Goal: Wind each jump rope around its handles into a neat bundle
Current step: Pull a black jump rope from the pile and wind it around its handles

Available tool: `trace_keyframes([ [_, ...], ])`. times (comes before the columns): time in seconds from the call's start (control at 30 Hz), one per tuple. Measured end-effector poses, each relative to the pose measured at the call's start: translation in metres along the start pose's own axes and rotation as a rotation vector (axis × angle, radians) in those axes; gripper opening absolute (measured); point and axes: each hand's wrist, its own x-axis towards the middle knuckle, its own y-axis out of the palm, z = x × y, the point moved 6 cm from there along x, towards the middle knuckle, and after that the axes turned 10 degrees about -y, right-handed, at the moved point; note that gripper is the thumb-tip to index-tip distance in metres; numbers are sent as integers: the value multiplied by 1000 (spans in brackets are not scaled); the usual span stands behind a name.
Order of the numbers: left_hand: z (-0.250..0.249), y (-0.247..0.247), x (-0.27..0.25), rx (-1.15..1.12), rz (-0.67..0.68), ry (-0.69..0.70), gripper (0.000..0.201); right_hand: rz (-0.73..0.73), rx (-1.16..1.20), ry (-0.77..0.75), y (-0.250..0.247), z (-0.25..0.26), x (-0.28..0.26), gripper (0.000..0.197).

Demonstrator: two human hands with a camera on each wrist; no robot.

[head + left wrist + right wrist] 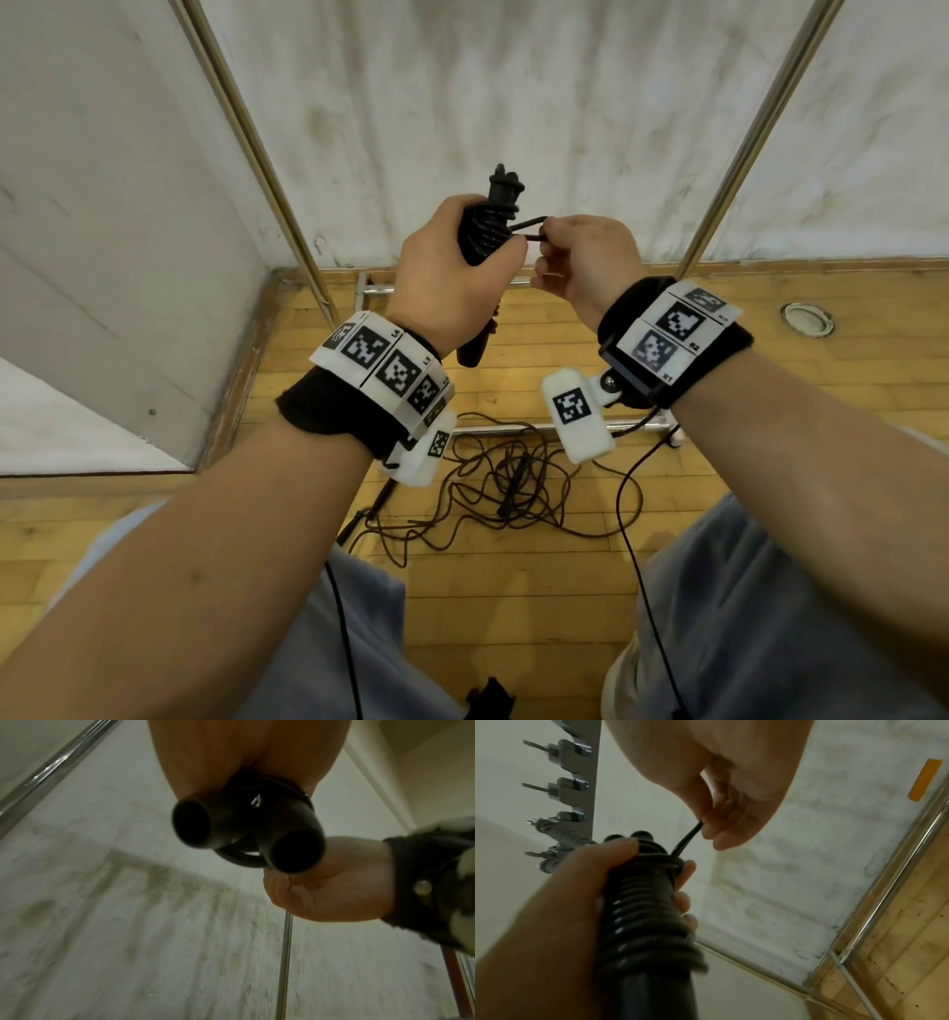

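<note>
It looks like a gym or sports hall. A wooden strip floor [513,606] meets scuffed white walls [462,103]. Chrome rack poles [246,133] stand beside them.

Wooden plank floor [513,591], stained white wall [488,103], two slanting metal poles [246,133] (shiny), round floor fitting [807,318]

Black wristbands [328,411] carry white tag-printed blocks [390,360]; thin black cables trail; trousers seem pale blue.

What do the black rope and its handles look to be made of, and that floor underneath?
Rope: probably smooth plastic or rubber-coated cord; its coils show small glossy highlights. Handles: matte black, likely plastic or rubber, with round hollow-looking ends; I cannot tell which. Floor: yellowish wood strips or wood-look planks, with visible seams and a dull sheen.
</note>
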Motion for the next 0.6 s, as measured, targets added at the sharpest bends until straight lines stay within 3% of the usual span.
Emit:
trace_keyframes([
  [0.13, 6, -1, 1, -22, 17, -24, 28, -26, -40, -20, -4, -5, 8, 17],
  [0.23, 13, -5, 7, -33, 36, -37, 26, 57, -125, -103, 6, -7, 3, 17],
  [0.37, 19, -3, 11, -22, 49, -42, 27, 169, -87, -103, 18, -3, -1, 16],
  [0.6, 23, -8, 15, -58, -156, -88, 29, 293, -162, -90, 27, -6, -8, 18],
])
